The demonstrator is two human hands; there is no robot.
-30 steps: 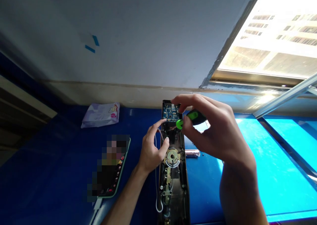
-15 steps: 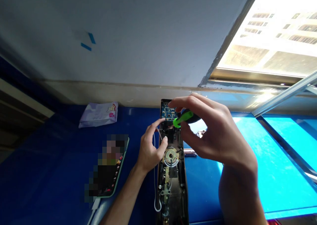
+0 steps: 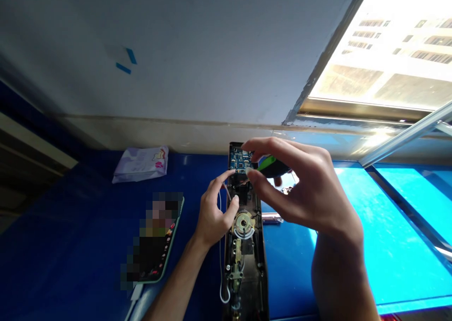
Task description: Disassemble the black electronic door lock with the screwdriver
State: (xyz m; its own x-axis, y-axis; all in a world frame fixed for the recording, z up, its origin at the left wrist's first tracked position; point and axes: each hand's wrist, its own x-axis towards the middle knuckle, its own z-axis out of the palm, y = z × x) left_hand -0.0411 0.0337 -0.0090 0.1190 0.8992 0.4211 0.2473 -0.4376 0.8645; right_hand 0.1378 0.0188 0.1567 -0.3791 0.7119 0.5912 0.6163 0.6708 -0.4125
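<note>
A long black lock-like device housing (image 3: 252, 283) lies open, with its inside facing up. At its far end sits a blue circuit board (image 3: 241, 163), and a round metal part (image 3: 244, 222) lies near the middle. My left hand (image 3: 216, 212) holds the housing's left edge, index finger by the board and thumb below it; a thin wire runs beside these fingers. My right hand (image 3: 300, 184) is closed around a green and black screwdriver (image 3: 268, 164), tilted down to the left. Its shaft points at the housing just below the board; whether its tip touches a screw cannot be made out.
On the left lie a phone (image 3: 155, 245) with a white cable (image 3: 136, 292) plugged in and a lilac packet (image 3: 141, 164). They rest on the blue table (image 3: 88, 245), which meets the wall (image 3: 197, 76). A metal window frame (image 3: 406, 135) slants in at right.
My right fingers have shifted on the screwdriver, the thumb moving left and up over the front of its handle, covering more of the green. My left hand and the housing stay put.
</note>
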